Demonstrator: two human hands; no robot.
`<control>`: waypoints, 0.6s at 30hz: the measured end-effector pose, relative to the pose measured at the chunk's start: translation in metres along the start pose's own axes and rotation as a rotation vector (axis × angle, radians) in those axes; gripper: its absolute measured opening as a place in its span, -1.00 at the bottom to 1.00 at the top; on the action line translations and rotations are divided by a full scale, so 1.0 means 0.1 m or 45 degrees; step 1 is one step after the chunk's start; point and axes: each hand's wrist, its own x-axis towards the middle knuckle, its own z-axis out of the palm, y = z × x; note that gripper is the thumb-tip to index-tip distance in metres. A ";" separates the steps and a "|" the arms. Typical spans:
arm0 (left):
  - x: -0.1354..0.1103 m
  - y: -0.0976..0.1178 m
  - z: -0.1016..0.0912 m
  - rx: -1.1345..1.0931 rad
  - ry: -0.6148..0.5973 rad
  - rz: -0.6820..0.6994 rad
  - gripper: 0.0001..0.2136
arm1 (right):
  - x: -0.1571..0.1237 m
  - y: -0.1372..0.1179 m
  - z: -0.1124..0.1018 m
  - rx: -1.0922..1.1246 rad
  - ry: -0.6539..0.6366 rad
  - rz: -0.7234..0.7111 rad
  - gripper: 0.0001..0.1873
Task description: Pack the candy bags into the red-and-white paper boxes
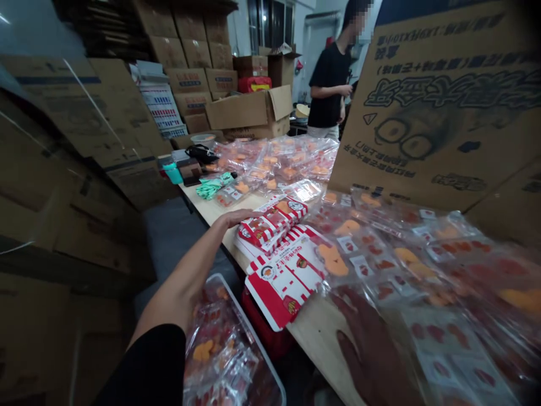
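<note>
Nearest the lens, a black sleeve (pixel 147 366) is seen at the lower edge, the left forearm extended from it, and the right hand (pixel 367 344) is held low at the near part of the wooden table (pixel 315 335). Its thumb is set apart from its fingers, beside clear plastic packs (pixel 372 242) of orange and red pieces; the hand is dark and blurred, and whether anything is gripped cannot be told. The left hand (pixel 237 217) is laid at the left end of the red-and-white cards (pixel 274 225), fingers reaching onto the top; its thumb is hidden, so whether they are pinched cannot be told. These cards are piled at the table's left edge, which is overhung by the nearest one. Below, a clear tub (pixel 252 334) is filled with more packs. Farther along, a green bundle (pixel 213 185) is placed near a teal container (pixel 172 173). On the right, packs are backed by a large upright carton (pixel 426 113). Beyond the table, a person in black (pixel 329 73) is seen standing
</note>
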 end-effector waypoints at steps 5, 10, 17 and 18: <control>-0.08 0.11 0.40 0.134 0.012 0.022 -0.31 | 0.24 -0.43 0.19 -0.125 -0.178 -0.180 -0.32; -0.17 0.36 0.66 0.370 0.109 0.025 -0.37 | 0.45 -0.42 0.35 -0.009 -0.327 0.149 -0.32; -0.60 0.42 0.92 0.415 0.284 0.075 -0.47 | 1.15 -0.48 0.48 0.318 -0.445 0.721 -0.19; -0.68 0.38 0.98 0.370 0.318 0.109 -0.48 | 1.19 -0.50 0.51 0.317 -0.463 0.762 -0.18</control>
